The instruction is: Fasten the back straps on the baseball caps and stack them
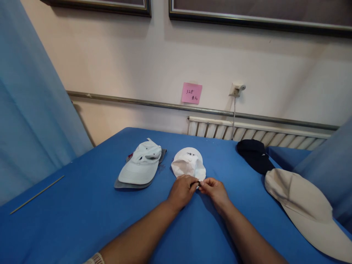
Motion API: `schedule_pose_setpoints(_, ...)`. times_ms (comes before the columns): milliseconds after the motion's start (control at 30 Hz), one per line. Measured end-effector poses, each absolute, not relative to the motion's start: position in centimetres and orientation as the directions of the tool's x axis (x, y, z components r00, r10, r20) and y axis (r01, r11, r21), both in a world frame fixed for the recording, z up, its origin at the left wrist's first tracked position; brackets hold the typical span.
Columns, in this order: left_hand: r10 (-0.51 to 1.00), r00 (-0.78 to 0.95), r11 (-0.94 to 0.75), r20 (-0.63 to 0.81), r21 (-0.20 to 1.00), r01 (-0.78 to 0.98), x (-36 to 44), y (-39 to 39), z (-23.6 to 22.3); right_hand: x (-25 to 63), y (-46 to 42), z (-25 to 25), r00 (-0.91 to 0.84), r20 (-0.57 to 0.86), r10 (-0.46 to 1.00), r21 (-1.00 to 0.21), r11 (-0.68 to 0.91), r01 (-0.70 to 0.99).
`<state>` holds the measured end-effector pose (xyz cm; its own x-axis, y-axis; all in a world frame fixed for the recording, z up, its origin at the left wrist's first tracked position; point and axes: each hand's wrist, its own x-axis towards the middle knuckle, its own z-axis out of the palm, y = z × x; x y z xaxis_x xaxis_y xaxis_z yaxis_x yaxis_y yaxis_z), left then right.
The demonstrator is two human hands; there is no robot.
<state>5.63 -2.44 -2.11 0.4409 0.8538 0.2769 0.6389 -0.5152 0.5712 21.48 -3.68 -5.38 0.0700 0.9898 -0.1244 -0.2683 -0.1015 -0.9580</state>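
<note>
A white cap (188, 163) with a small dark logo lies in the middle of the blue table (82, 205), its back toward me. My left hand (183, 190) and my right hand (215, 190) meet at the cap's near edge. Both are closed in a pinch on a small dark piece of the cap's back strap (198, 182). To the left, a second white cap (140, 167) rests on top of a grey cap (129, 184).
A dark navy cap (254, 154) lies at the back right, and a beige cap (305, 209) sits at the right edge. A thin stick (37, 194) lies on the left. A pink note (191, 93) is on the wall above a radiator (258, 134).
</note>
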Motion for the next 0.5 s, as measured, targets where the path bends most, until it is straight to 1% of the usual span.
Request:
schedule_pose_setpoints(100,0.882,0.39,-0.466,0.265,0.618,0.633,5.7,-2.5,-2.3,21.3,-3.8,-5.3,0.122,-0.159,0.98,-0.948,-0.117,-0.296)
schedule_pose_setpoints(200,0.913,0.331,-0.403,0.24,0.67,0.624,5.7,-2.6,-2.6,21.2,-3.9,-5.0,0.131,-0.182,0.974,-0.934,-0.13,-0.332)
schedule_pose_setpoints(367,0.932,0.311,-0.344,0.187,0.728,0.593,5.6,-2.5,-2.8,21.1,-3.9,-4.3,0.138,-0.136,0.981,-0.938,-0.082,-0.338)
schedule_pose_setpoints(433,0.935,0.302,-0.339,0.188,0.726,0.599,5.6,-2.4,-2.6,21.0,-3.7,-4.2,0.149,-0.107,0.983,-0.943,-0.053,-0.327)
schedule_pose_setpoints(500,0.932,0.279,-0.36,0.231,0.686,0.633,5.5,-2.3,-2.3,20.9,-3.6,-4.3,0.153,-0.085,0.985,-0.947,-0.032,-0.319)
